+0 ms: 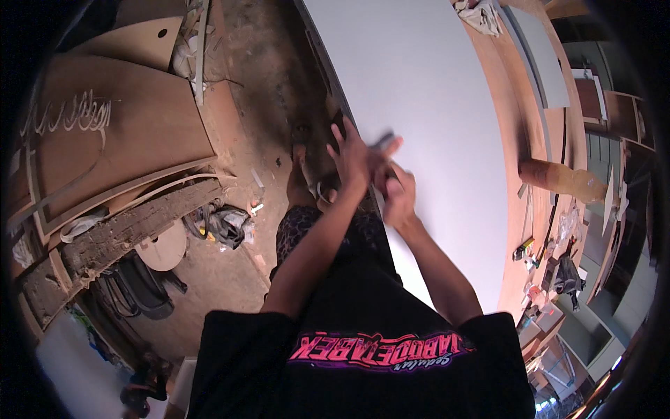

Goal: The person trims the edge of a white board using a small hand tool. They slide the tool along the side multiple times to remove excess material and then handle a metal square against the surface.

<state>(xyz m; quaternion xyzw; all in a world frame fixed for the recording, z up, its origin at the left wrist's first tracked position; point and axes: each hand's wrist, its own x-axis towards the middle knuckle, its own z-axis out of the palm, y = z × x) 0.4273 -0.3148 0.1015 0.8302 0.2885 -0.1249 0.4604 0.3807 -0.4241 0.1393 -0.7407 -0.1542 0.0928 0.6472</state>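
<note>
My left hand (352, 160) is raised over the near long edge of a large white panel (447, 105), its fingers spread apart. Close against its palm side, my right hand (398, 195) has its fingers curled in. A small dark grey object (383, 140), smeared by motion, shows just beyond where the two hands meet. Its kind is unclear, and the hands partly cover it. Whatever the right fingers hold is hidden.
Beyond the panel lie a brown cylindrical piece (558, 180), a yellow-black tool (522, 249) and a dark cloth (569, 279). On my left are a brown board (132, 129), a rough timber beam (139, 227), a black plastic bag (229, 227) and a round wooden piece (164, 246).
</note>
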